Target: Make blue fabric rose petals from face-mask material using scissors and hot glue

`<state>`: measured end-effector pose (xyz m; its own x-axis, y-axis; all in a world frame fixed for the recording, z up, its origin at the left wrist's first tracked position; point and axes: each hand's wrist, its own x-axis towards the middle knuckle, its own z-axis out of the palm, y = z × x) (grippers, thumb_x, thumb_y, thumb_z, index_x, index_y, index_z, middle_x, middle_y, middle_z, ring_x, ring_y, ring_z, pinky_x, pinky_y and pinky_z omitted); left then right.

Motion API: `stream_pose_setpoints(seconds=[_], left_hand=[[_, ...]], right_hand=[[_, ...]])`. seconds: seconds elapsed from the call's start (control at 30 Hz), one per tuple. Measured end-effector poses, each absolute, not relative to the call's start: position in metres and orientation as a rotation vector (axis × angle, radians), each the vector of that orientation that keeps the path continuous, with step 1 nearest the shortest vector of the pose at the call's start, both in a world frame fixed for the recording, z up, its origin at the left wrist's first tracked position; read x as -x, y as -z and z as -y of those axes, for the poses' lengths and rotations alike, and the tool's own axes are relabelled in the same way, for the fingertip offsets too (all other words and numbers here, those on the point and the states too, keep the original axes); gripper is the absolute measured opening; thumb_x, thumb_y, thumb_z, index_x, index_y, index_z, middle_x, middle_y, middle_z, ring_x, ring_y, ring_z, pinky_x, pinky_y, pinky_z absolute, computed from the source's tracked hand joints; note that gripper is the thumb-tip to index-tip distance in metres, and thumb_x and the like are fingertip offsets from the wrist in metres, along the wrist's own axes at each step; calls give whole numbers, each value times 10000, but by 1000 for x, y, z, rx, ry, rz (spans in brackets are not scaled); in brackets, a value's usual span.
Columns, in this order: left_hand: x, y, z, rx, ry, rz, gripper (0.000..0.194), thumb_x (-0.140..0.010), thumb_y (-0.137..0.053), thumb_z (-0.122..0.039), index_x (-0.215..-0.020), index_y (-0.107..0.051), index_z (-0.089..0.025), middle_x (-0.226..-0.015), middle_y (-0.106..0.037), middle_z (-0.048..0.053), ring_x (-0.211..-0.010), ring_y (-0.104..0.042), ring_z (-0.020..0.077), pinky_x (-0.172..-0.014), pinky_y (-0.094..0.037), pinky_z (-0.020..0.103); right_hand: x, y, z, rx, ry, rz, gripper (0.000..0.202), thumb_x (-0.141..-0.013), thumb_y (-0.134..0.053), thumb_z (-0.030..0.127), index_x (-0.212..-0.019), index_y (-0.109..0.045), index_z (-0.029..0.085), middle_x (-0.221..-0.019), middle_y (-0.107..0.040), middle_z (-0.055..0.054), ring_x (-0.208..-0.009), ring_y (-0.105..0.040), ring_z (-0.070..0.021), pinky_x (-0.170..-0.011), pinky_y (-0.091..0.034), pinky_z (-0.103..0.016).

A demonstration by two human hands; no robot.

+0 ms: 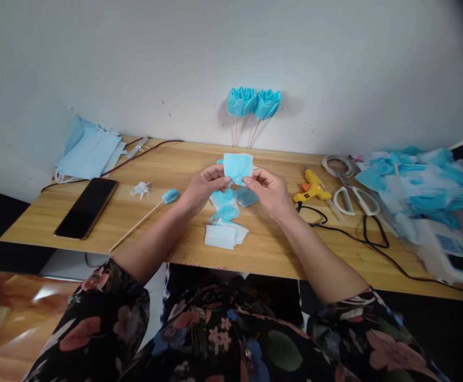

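A small blue fabric piece (238, 165) is held up between both hands over the middle of the table. My left hand (211, 182) pinches its lower left corner, and my right hand (264, 185) pinches its lower right corner. The bottom edge looks gathered between the thumbs. Below the hands lie crumpled blue pieces (224, 212) and pale flat pieces (220, 236). Left of them, a stick (138, 226) with a small blue bud (171, 196) rests on the wood.
A phone (86, 208) and blue masks (90, 151) lie left. Two blue flowers (241, 102) on sticks lean against the wall. To the right are a yellow glue gun (314, 185), scissors (354, 196), a black cord and a blue scrap pile (418, 180).
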<state>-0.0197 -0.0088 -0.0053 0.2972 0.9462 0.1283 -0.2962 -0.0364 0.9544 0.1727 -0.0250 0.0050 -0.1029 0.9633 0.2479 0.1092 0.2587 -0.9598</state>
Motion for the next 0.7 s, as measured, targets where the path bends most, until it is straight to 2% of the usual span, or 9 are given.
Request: stream_pose_setpoints(seconds=[0.23, 0.43, 0.57, 0.7], left_hand=[[20, 5, 9, -1215, -1137, -705, 253, -711, -796, -245, -927, -690, -167, -778, -684, -6, -681, -593, 94, -642, -459, 237], [21, 2, 9, -1260, -1091, -684, 287, -704, -759, -167, -980, -682, -161, -806, -683, -1, -701, -608, 101, -668, -471, 249], [21, 2, 9, -1278, -1085, -675, 289, -698, -731, -137, -981, -677, -158, -770, -662, -12, -650, -570, 88, -647, -453, 251], [21, 3, 8, -1264, -1078, -653, 258, -699, -724, -147, -951, -672, -161, -803, -661, 3, -696, -584, 103, -696, -469, 269]], right_hand=[[-175, -2, 22, 1099, -1004, 1470, 230, -768, -731, 424, -744, -690, 198, -666, -553, 20, -631, -444, -111, -586, -346, -258], [-175, -7, 23, 1120, -1005, 1409, 208, -728, -745, 395, -733, -715, 189, -650, -572, 22, -620, -460, -106, -586, -368, -254], [-175, -8, 23, 1120, -1037, 1385, 215, -720, -755, 398, -723, -711, 188, -656, -582, 20, -618, -468, -104, -586, -373, -252], [-176, -6, 22, 1122, -1063, 1376, 230, -716, -765, 409, -710, -697, 190, -657, -578, 20, -620, -467, -105, -583, -368, -252]])
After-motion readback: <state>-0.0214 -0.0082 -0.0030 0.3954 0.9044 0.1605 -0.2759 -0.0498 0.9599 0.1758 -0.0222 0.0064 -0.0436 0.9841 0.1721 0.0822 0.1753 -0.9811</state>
